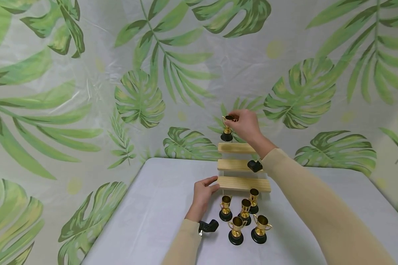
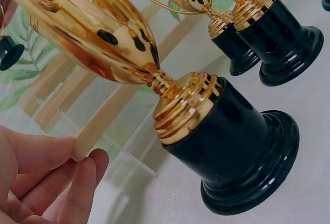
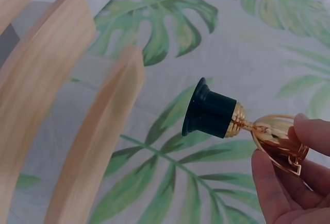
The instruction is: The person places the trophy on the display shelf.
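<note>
My right hand (image 1: pixel 247 125) pinches a small gold trophy cup (image 3: pixel 273 134) by its bowl, with thumb on one side and fingers on the other. That cup's black base (image 1: pixel 227 137) hangs upright above the left end of the top slat of a tiered wooden rack (image 1: pixel 243 183), apart from it. My left hand (image 1: pixel 201 194) grips the left end of the rack's lowest slat (image 2: pixel 111 113) between thumb and fingers. Several more gold trophy cups (image 1: pixel 260 225) with black bases stand on the table in front of the rack.
The rack's slats rest on clear side supports (image 2: pixel 129 159). A white cloth covers the table (image 1: pixel 146 209). Close behind the rack hangs a leaf-patterned sheet (image 1: pixel 192 92). Each wrist carries a black camera mount (image 1: pixel 209 225).
</note>
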`<state>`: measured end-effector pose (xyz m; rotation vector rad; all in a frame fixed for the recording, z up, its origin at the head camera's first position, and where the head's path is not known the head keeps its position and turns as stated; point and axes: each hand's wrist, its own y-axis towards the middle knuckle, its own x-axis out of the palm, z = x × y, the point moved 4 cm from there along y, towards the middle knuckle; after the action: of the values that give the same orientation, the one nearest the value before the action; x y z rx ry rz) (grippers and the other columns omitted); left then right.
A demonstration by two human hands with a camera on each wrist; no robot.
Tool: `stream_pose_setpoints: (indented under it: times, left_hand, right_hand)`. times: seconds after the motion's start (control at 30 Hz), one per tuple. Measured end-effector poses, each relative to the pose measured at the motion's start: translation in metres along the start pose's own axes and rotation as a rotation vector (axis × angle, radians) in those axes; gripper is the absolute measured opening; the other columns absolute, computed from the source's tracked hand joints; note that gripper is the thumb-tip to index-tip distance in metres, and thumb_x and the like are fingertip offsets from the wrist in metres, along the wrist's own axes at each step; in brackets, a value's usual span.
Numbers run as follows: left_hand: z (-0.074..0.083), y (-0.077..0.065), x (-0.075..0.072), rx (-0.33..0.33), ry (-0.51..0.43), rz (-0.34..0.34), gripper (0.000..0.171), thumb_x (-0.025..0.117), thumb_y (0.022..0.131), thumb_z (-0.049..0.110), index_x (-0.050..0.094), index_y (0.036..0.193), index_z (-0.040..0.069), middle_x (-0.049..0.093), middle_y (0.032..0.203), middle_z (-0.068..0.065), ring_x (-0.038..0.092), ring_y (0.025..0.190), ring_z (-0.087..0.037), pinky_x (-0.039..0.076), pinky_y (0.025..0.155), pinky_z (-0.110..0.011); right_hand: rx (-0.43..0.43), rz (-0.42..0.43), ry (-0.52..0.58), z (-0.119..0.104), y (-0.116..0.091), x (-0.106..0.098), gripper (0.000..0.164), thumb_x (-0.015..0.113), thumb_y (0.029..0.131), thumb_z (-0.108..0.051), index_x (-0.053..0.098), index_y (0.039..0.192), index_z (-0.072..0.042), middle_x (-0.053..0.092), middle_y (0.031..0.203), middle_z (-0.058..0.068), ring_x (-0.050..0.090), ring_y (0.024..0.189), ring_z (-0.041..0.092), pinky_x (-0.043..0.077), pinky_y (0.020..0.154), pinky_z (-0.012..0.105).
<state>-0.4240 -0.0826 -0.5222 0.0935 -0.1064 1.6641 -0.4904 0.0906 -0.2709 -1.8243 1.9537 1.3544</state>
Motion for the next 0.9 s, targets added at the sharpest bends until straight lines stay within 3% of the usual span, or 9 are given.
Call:
stream_pose_setpoints:
  times: [0.4, 0.67, 0.9]
  left_hand:
    - [0.0, 0.001, 0.001, 0.0, -0.005, -0.003, 0.032, 0.077, 0.085, -0.002, 0.076, 0.116, 0.004, 0.068, 0.125, -0.013, 0.068, 0.106, -0.021, 0.059, 0.083, -0.03]
    - [0.002, -0.001, 0.001, 0.002, -0.005, -0.001, 0.032, 0.077, 0.085, -0.002, 0.075, 0.117, 0.004, 0.068, 0.125, -0.013, 0.068, 0.106, -0.021, 0.059, 0.083, -0.03]
    - [-0.001, 0.0, -0.001, -0.006, -0.007, 0.001, 0.032, 0.077, 0.084, -0.003, 0.076, 0.115, 0.005, 0.069, 0.124, -0.012, 0.067, 0.109, -0.023, 0.059, 0.084, -0.03]
  right_hand:
    - [0.029, -0.06, -0.008, 0.019, -0.002, 0.02, 0.036, 0.072, 0.095, -0.028, 0.071, 0.124, -0.007, 0.07, 0.108, 0.011, 0.063, 0.097, 0.027, 0.056, 0.079, 0.046]
    - [-0.008, -0.089, -0.034, 0.024, -0.007, 0.027, 0.034, 0.071, 0.097, -0.027, 0.071, 0.122, -0.005, 0.071, 0.107, 0.012, 0.064, 0.096, 0.027, 0.056, 0.078, 0.046]
    - [-0.002, -0.123, -0.021, 0.031, -0.009, 0.036, 0.042, 0.07, 0.097, -0.024, 0.065, 0.132, 0.0, 0.07, 0.113, 0.015, 0.065, 0.098, 0.029, 0.057, 0.08, 0.046]
